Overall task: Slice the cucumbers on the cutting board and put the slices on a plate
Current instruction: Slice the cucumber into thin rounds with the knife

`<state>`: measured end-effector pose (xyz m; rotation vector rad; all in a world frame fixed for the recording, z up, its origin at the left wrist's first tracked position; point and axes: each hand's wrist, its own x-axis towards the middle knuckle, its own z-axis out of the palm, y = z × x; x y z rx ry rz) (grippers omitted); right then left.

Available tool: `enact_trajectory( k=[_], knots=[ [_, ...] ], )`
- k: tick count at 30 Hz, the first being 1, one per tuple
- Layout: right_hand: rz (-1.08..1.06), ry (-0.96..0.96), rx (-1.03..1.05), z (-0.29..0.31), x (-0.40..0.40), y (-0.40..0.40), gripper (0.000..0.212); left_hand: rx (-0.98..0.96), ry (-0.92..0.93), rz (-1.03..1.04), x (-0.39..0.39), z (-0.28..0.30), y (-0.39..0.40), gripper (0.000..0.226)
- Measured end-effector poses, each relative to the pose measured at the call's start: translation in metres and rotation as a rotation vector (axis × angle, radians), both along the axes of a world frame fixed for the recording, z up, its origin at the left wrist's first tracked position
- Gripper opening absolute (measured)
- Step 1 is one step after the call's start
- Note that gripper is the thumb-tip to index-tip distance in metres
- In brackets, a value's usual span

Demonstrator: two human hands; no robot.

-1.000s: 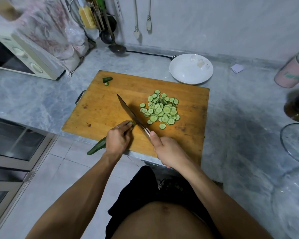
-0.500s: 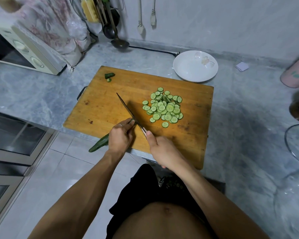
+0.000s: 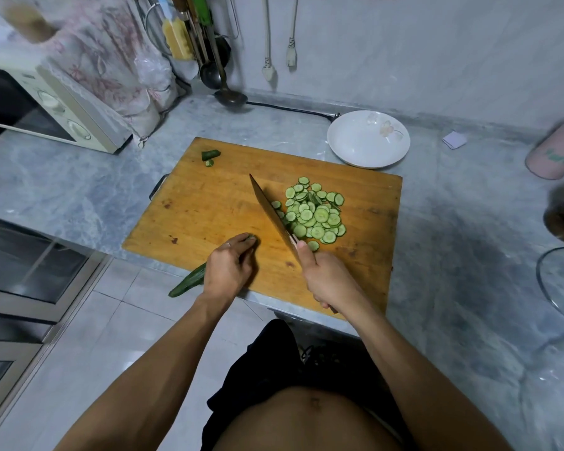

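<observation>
Both hands are busy: your left hand (image 3: 230,271) curls over the long green cucumber (image 3: 189,283), your right hand (image 3: 328,281) grips the broad-bladed knife (image 3: 271,213). Many round slices (image 3: 316,216) lie heaped on the wooden cutting board (image 3: 209,206); the white plate (image 3: 368,139) seems bare, so roughly half remains.

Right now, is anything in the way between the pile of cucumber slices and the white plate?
Nothing visible blocks it. The pile of round green cucumber slices lies on the wooden cutting board; past them is bare board, then the white plate just beyond the board's far edge. The long knife stands left of the pile.
</observation>
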<state>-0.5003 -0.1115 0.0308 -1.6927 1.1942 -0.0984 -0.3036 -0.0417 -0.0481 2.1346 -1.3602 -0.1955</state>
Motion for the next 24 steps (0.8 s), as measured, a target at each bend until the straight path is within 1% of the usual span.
enact_trajectory(
  k=[8, 13, 17, 24],
  knots=[
    [0.055, -0.028, -0.039, 0.010, -0.004, 0.008, 0.068, -0.036, -0.041, -0.030, -0.005, 0.001, -0.003, 0.023],
    [0.114, -0.039, -0.068, 0.012, 0.001, 0.022, 0.067, 0.014, -0.001, -0.022, -0.001, -0.003, -0.004, 0.026],
    [0.120, -0.049, -0.072, 0.012, 0.001, 0.028, 0.067, 0.021, -0.022, -0.022, -0.003, -0.003, -0.002, 0.029],
    [0.116, -0.028, -0.100, 0.011, 0.000, 0.034, 0.067, 0.028, 0.056, 0.042, -0.006, -0.003, -0.003, 0.027]
  ],
)
